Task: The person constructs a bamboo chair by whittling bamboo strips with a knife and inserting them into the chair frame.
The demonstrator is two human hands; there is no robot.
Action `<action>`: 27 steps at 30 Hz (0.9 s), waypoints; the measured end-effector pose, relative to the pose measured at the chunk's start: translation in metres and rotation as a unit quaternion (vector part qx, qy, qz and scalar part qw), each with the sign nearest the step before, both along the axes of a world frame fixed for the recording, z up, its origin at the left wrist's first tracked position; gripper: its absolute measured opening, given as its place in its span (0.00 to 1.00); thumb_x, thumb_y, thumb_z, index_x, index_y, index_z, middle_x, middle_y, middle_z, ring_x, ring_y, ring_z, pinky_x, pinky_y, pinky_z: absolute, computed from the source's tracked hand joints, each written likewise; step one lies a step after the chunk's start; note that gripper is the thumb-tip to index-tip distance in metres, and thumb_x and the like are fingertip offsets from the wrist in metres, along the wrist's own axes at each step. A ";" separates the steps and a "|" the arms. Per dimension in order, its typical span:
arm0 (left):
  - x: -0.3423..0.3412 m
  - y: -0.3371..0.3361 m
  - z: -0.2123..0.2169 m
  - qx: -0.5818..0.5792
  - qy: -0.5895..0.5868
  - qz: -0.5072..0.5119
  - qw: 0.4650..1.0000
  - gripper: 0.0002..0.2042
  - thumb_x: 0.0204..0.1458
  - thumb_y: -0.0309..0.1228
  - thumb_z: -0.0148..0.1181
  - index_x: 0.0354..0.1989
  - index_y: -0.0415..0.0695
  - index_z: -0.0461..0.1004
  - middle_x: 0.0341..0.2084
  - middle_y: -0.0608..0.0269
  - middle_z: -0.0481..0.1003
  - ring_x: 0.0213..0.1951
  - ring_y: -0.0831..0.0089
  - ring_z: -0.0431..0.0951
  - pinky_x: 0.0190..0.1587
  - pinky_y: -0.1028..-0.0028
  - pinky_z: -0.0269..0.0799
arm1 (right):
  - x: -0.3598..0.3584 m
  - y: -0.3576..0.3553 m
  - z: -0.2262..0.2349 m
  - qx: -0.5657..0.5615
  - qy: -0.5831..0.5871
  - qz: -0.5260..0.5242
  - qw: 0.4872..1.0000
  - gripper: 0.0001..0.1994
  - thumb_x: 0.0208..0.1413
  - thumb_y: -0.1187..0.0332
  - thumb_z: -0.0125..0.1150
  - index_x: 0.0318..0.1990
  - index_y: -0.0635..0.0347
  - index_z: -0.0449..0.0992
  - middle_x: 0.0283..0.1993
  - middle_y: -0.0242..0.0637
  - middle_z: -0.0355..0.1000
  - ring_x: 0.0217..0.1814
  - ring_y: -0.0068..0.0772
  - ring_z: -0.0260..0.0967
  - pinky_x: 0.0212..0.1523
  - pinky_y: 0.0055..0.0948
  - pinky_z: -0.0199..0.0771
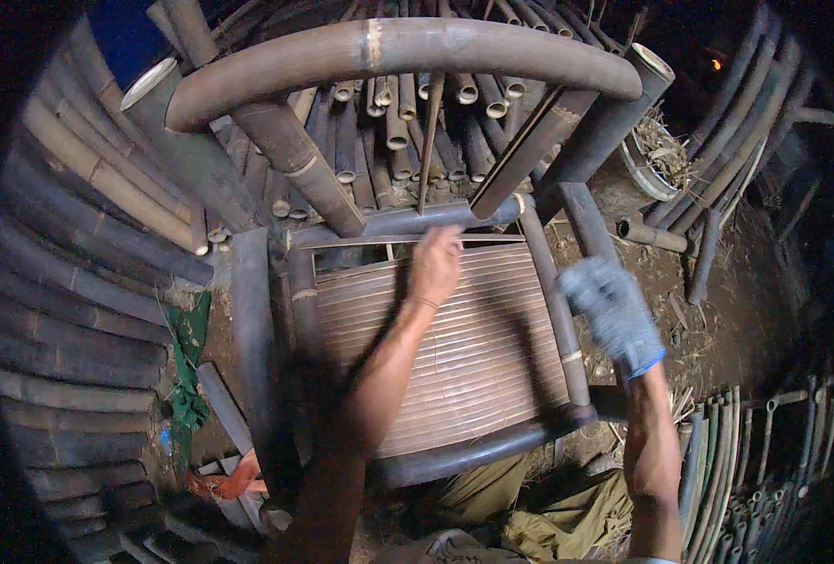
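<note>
A dark bamboo chair stands before me, its slatted seat (464,348) framed by thick poles and its curved top rail (511,45) at the far side. Over the back of the seat is my bare left hand (437,263), close to the rear seat rail (398,224). Its fingers look bent but blurred, and I cannot tell whether they hold anything. A thin upright stick (430,141) runs down to the rail just beyond that hand. My right hand (614,310), in a grey knitted glove, is beside the right armrest (586,221). Its fingers are curled in; whatever they may hold is hidden.
Stacked bamboo poles (78,282) line the left, and cut tubes (398,132) lie behind the chair. A bucket of shavings (656,160) stands at the back right. Green cloth (189,376) lies on the left; thin bamboo pieces (717,461) stand at the lower right.
</note>
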State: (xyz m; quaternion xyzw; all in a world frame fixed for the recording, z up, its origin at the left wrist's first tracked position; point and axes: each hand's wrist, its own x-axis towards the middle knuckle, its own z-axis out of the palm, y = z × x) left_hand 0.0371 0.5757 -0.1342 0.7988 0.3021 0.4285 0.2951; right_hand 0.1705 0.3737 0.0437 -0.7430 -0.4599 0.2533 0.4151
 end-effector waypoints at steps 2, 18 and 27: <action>-0.021 0.030 -0.006 -0.052 0.205 0.061 0.976 0.09 0.50 0.26 0.54 0.37 0.38 0.79 0.32 0.44 0.79 0.39 0.44 0.79 0.44 0.53 0.75 | 0.028 0.011 0.022 0.036 -0.136 -0.095 0.986 0.15 0.62 0.59 0.59 0.38 0.66 0.79 0.31 0.37 0.75 0.33 0.30 0.71 0.37 0.33 0.72; -0.031 0.043 0.081 -0.473 -0.149 -0.264 0.828 0.10 0.58 0.27 0.46 0.41 0.40 0.75 0.25 0.62 0.74 0.25 0.76 0.74 0.28 0.77 0.71 | -0.012 0.089 -0.124 0.144 -0.120 -0.010 0.982 0.11 0.59 0.66 0.54 0.47 0.60 0.75 0.46 0.46 0.75 0.51 0.50 0.71 0.50 0.41 0.71; 0.019 0.026 -0.006 0.012 0.304 -0.101 0.947 0.16 0.58 0.39 0.53 0.50 0.48 0.76 0.43 0.47 0.77 0.46 0.51 0.79 0.49 0.52 0.73 | 0.037 0.078 -0.191 -0.050 -0.237 -0.272 0.931 0.17 0.65 0.58 0.46 0.42 0.59 0.79 0.43 0.52 0.76 0.48 0.56 0.73 0.49 0.47 0.72</action>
